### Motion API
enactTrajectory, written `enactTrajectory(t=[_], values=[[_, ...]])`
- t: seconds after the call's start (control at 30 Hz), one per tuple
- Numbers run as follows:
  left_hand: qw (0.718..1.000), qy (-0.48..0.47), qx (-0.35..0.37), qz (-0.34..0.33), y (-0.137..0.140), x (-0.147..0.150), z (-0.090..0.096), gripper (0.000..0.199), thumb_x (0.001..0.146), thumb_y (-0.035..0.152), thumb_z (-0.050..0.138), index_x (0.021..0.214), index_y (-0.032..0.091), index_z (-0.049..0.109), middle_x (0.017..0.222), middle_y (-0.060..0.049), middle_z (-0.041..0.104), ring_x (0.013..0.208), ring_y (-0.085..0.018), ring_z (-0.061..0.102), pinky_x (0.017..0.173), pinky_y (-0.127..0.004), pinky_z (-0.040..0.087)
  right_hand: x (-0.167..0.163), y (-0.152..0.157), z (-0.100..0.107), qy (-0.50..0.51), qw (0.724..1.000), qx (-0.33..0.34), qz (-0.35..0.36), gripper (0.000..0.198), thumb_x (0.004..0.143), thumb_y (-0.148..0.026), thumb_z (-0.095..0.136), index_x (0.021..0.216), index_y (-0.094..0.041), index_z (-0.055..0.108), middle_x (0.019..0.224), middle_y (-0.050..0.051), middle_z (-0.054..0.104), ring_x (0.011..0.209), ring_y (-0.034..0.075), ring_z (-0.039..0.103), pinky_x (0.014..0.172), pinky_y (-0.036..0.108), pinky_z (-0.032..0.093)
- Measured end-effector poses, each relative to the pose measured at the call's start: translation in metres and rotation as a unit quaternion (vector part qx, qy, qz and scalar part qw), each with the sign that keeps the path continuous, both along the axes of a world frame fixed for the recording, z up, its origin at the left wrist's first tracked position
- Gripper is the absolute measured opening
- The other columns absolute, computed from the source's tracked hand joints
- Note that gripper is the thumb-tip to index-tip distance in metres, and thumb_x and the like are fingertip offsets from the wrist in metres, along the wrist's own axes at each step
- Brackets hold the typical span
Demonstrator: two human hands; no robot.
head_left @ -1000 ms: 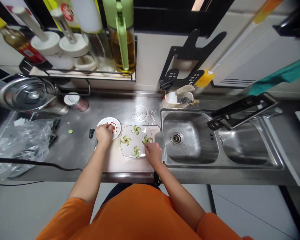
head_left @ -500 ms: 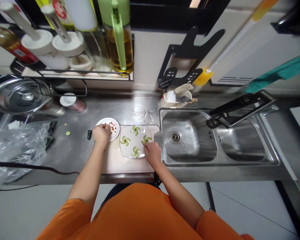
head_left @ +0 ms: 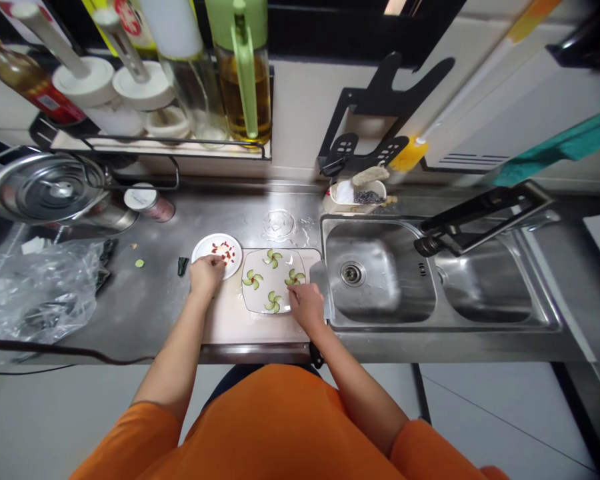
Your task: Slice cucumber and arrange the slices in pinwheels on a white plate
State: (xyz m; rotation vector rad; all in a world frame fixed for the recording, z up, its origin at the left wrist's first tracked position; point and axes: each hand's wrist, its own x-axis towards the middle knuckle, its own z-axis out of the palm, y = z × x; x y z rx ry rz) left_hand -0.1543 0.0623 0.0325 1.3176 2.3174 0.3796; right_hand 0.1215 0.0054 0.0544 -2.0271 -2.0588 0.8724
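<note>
My left hand [head_left: 207,275] is closed in a pinch over the near edge of a small white plate [head_left: 197,250] that holds several red bits [head_left: 223,248]. Whatever its fingertips hold is too small to make out. My right hand [head_left: 307,305] is closed at the right side of a larger squarish plate [head_left: 263,288], fingertips beside the right-hand pinwheel of green slices [head_left: 295,275]. What it pinches, if anything, is hidden. Several such pinwheels with red centres lie on this plate, which rests on a pale cutting board [head_left: 230,328]. A knife's broad blade [head_left: 320,277] lies along the board's right side.
Right of the board is a double steel sink [head_left: 380,323] with a black faucet [head_left: 470,220]. Crumpled plastic bags [head_left: 45,293], a lidded pot [head_left: 55,190] and a jar [head_left: 150,202] stand left. A rack [head_left: 180,150] of bottles hangs behind.
My left hand has drawn slightly nearer to me over the small plate, baring more red bits. My right hand stays almost in place. The whole view has shifted a little.
</note>
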Motion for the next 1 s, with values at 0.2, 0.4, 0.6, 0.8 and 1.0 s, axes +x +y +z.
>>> enactTrajectory(t=[0.2, 0.4, 0.6, 0.8, 1.0], values=[[1.0, -0.003, -0.006, 0.026, 0.0, -0.003, 0.002, 0.027, 0.074, 0.036, 0.056, 0.089, 0.022, 0.074, 0.086, -0.006, 0.072, 0.084, -0.021, 0.064, 0.08, -0.03, 0.045, 0.002, -0.001, 0.001, 0.0, 1.0, -0.008, -0.003, 0.027, 0.09, -0.023, 0.047, 0.107, -0.027, 0.069, 0.099, 0.004, 0.068, 0.101, 0.023, 0.05, 0.077, 0.03, 0.034], [1.0, 0.002, 0.019, -0.005, 0.009, 0.0, -0.003, 0.034, 0.078, 0.033, 0.054, 0.104, 0.021, 0.071, 0.102, -0.009, 0.07, 0.092, -0.022, 0.063, 0.085, -0.03, 0.044, 0.002, -0.002, 0.001, 0.002, 1.0, -0.006, -0.007, 0.027, 0.09, -0.024, 0.048, 0.107, -0.027, 0.069, 0.099, 0.004, 0.068, 0.102, 0.023, 0.049, 0.075, 0.03, 0.033], [0.998, 0.019, 0.008, -0.065, 0.011, -0.005, -0.006, 0.028, 0.079, 0.03, 0.053, 0.096, 0.02, 0.073, 0.103, -0.01, 0.067, 0.088, -0.02, 0.062, 0.085, -0.029, 0.045, 0.005, -0.003, 0.0, 0.001, 1.0, -0.004, -0.01, 0.026, 0.089, -0.024, 0.049, 0.105, -0.026, 0.069, 0.096, 0.004, 0.068, 0.1, 0.022, 0.05, 0.075, 0.03, 0.032], [0.996, 0.067, -0.012, -0.061, 0.007, -0.012, -0.005, 0.026, 0.079, 0.029, 0.051, 0.089, 0.017, 0.072, 0.095, -0.011, 0.068, 0.085, -0.02, 0.062, 0.082, -0.028, 0.044, 0.005, -0.004, -0.002, 0.006, 1.0, -0.005, -0.013, 0.025, 0.089, -0.024, 0.049, 0.104, -0.027, 0.069, 0.096, 0.003, 0.069, 0.1, 0.022, 0.049, 0.075, 0.029, 0.033], [0.999, 0.029, 0.006, -0.018, -0.001, -0.006, 0.007, 0.025, 0.08, 0.03, 0.051, 0.087, 0.017, 0.071, 0.095, -0.009, 0.07, 0.086, -0.02, 0.062, 0.083, -0.029, 0.044, 0.004, -0.004, -0.001, 0.009, 1.0, -0.002, -0.012, 0.026, 0.089, -0.024, 0.048, 0.105, -0.027, 0.069, 0.097, 0.004, 0.069, 0.101, 0.023, 0.049, 0.076, 0.03, 0.033]])
